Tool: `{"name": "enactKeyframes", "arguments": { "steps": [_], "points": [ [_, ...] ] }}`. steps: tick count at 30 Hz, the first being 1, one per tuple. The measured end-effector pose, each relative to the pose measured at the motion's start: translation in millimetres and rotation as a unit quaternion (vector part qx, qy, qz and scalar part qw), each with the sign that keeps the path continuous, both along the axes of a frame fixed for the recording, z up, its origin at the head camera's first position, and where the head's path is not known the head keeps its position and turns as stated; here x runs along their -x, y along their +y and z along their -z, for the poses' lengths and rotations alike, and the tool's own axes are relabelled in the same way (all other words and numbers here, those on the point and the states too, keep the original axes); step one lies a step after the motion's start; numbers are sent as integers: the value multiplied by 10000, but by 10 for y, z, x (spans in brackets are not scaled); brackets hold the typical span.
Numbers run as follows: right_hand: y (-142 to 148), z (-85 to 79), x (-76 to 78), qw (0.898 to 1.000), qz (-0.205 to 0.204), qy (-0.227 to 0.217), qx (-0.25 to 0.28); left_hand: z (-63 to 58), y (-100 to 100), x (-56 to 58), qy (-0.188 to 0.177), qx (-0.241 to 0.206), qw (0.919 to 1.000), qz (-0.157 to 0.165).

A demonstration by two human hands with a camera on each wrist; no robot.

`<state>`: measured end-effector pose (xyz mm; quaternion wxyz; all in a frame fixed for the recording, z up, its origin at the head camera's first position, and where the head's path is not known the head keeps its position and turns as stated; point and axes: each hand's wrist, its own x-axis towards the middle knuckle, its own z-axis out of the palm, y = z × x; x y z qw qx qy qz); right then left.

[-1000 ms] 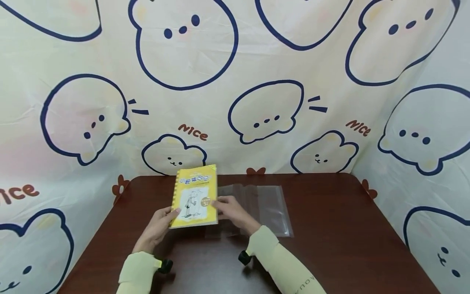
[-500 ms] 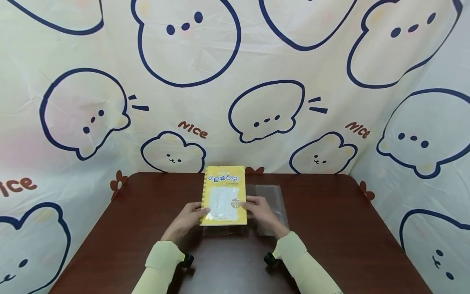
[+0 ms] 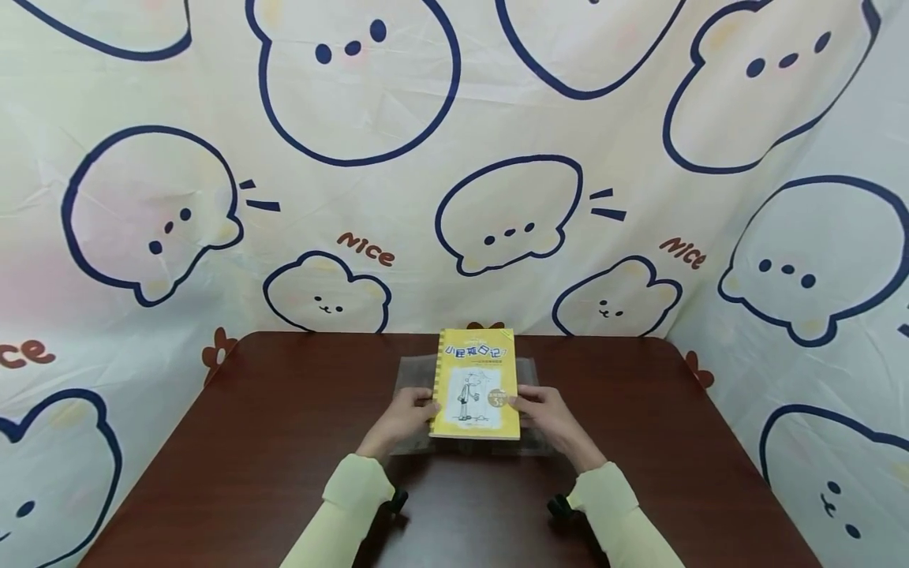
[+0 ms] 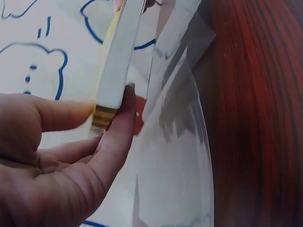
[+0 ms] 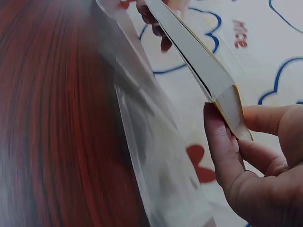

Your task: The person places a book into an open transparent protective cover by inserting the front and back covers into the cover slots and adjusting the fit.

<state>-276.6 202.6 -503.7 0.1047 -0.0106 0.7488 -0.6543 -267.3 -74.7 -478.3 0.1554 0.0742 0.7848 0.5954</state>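
Observation:
Both hands hold a yellow book (image 3: 475,383) with a cartoon figure on its front cover. In the left wrist view, my left hand (image 4: 71,156) pinches the spine edge between thumb and fingers. My right hand (image 5: 255,161) grips the opposite, page-side edge in the right wrist view, thumb on the cover and fingers behind. Beneath and behind the book lies a clear plastic book cover (image 3: 415,371), flat on the table with its sides showing left and right of the book. In both wrist views the book is raised above this plastic (image 4: 180,142); its middle is hidden in the head view.
A dark red-brown wooden table (image 3: 284,442) carries the plastic cover. A cream cloth (image 3: 398,213) with blue-outlined cartoon faces hangs behind the table and along its sides. A dark wrist camera (image 3: 561,506) sits below the right sleeve.
Both hands have carried the book to the right, from left of the plastic cover to over its middle. The book has gone from tilted to nearly straight.

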Motion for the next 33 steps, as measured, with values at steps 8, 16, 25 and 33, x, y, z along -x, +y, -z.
{"name": "enactKeyframes", "arguments": {
  "steps": [8, 16, 25, 33],
  "points": [
    [268, 62, -48, 9991, 412, -10, -138, -8, 260, 4, 19, 116, 9999, 33],
    [423, 84, -51, 9969, 689, -76, -367, 66, 457, 18, 344, 535, 9980, -19],
    [529, 149, -70, 9933, 943, -134, -651, 141, 640, -43, 668, 1106, 9916, -99],
    [548, 188, -81, 9909, 999, -188, -878, 159, 708, -67, 633, 1220, 9903, -219]
  ]
}}
